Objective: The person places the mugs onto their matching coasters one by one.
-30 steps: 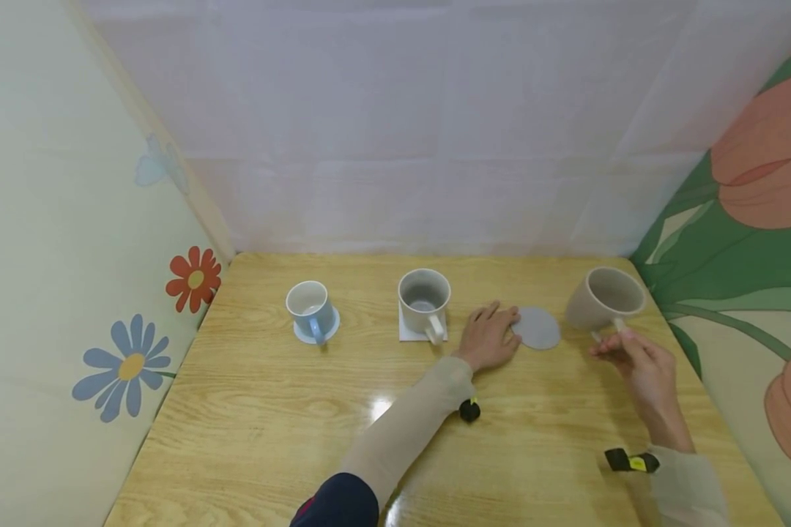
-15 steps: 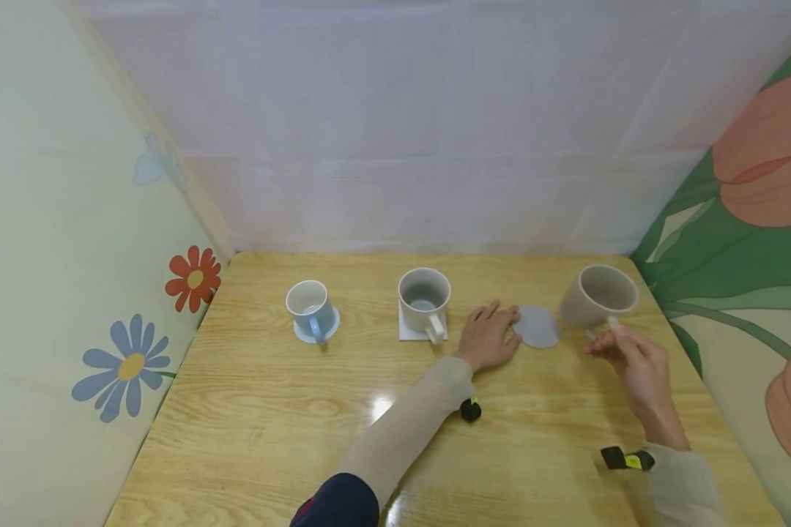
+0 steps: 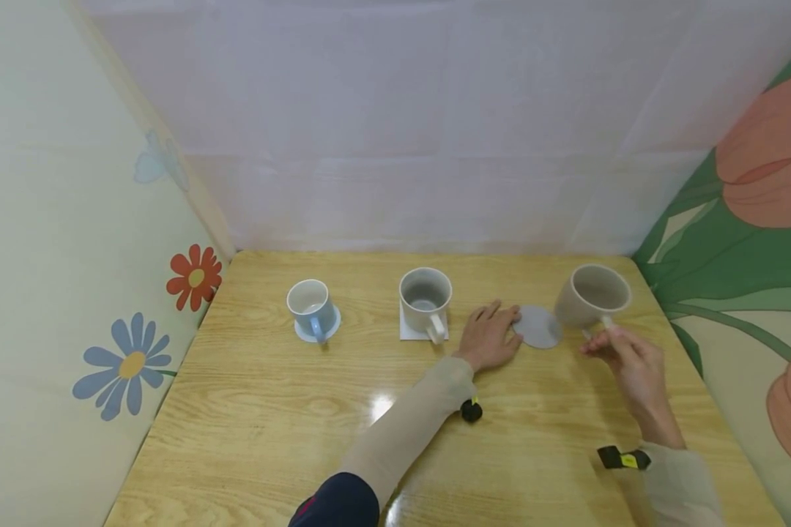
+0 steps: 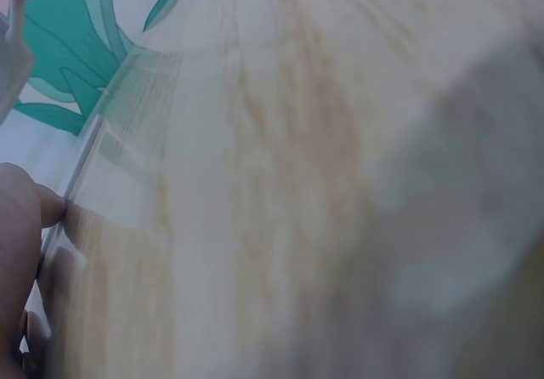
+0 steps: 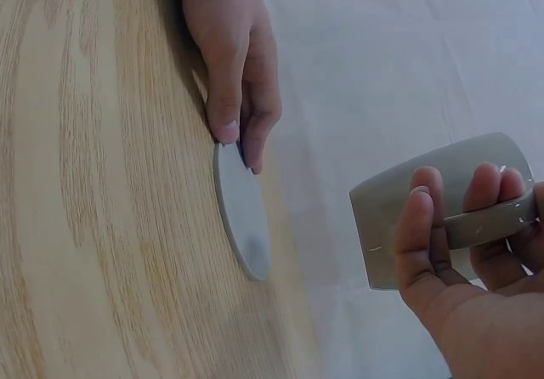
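My right hand point(image 3: 636, 366) grips a large beige-grey mug point(image 3: 576, 304) by its handle. In the right wrist view the mug point(image 5: 382, 217) is raised off the table and tilted, with the fingers through and around the handle point(image 5: 493, 224). Just left of it, a round grey coaster point(image 3: 539, 327) lies flat on the wood. Resting low on the table, my left hand point(image 3: 490, 338) touches the coaster's left edge with thumb and index fingertip. The right wrist view shows the left thumb point(image 5: 226, 111) right at the rim of the coaster point(image 5: 242, 217).
A white mug point(image 3: 418, 311) stands on a square white coaster point(image 3: 409, 335) in the middle. Farther left, a small light-blue mug point(image 3: 326, 315) stands on a round pale-blue coaster point(image 3: 303, 334). White cloth point(image 3: 395, 146) hangs behind the wooden table point(image 3: 270, 424), with patterned cloths at both sides.
My right hand has carried the beige-grey mug a little left, closer over the round grey coaster. The left hand stays at the coaster's edge.
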Demonstrator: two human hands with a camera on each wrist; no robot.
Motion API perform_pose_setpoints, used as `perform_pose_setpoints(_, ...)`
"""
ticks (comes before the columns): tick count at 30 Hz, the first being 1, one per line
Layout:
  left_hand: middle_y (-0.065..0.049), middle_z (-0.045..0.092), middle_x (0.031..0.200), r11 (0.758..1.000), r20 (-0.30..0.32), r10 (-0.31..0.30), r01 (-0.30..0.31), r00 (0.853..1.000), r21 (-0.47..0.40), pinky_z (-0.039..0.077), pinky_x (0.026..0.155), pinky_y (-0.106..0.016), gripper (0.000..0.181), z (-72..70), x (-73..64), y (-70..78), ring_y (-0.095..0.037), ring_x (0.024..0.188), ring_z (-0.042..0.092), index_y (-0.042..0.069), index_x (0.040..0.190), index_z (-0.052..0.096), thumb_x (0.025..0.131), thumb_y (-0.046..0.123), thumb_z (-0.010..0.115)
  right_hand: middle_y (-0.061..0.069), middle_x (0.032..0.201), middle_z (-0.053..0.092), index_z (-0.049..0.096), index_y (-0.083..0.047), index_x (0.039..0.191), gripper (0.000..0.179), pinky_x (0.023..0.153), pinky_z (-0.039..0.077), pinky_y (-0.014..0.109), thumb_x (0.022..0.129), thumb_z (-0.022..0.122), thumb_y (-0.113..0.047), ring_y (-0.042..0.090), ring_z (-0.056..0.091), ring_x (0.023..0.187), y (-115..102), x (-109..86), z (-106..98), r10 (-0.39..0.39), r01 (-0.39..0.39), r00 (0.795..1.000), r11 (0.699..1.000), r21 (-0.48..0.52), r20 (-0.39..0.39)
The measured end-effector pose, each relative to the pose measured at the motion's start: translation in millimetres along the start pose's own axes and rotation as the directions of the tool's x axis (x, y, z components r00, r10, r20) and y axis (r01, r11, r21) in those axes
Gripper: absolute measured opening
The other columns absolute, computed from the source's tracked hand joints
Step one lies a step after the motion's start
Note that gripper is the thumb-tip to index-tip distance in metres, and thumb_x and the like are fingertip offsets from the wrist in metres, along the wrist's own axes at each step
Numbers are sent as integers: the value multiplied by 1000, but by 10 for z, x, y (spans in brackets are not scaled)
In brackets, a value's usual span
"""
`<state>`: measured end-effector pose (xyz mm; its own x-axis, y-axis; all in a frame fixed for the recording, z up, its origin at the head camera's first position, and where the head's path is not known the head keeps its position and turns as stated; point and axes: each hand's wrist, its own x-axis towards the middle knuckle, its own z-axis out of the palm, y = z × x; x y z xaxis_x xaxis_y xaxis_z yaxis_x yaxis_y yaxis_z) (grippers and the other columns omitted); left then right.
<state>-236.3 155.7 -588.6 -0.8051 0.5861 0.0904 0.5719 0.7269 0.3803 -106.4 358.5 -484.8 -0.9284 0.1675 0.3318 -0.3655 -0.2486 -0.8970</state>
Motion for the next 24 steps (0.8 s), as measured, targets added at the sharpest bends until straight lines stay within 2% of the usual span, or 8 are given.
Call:
perform_pose_setpoints(8,18,34,172,999,27,-12,13,1000,-30,13,136,-34,53,-40,-32,19,-14,165,20,29,160,48,111,49,49,15,86,75,61,22,86,38,75,66,28,113,45,0,22,78,79,25,13,14,9,-9,1000,1000,11,1)
perform_pose_setpoints(19,18,33,173,999,31,-13,14,999,-39,11,136,-35,52,-38,-18,16,-15,165,19,30,159,47,111,49,50,14,87,75,64,18,86,37,76,66,27,112,43,2,20,77,81,83,35,66,-2,1,1000,998,68,23)
perform_pose_setpoints(24,19,35,172,999,30,-17,18,999,-33,11,136,-34,54,-28,-23,19,-14,165,19,31,161,45,110,50,50,15,86,75,63,21,85,38,75,66,28,112,46,0,21,77,80,116,39,84,10,-9,1000,999,49,-7)
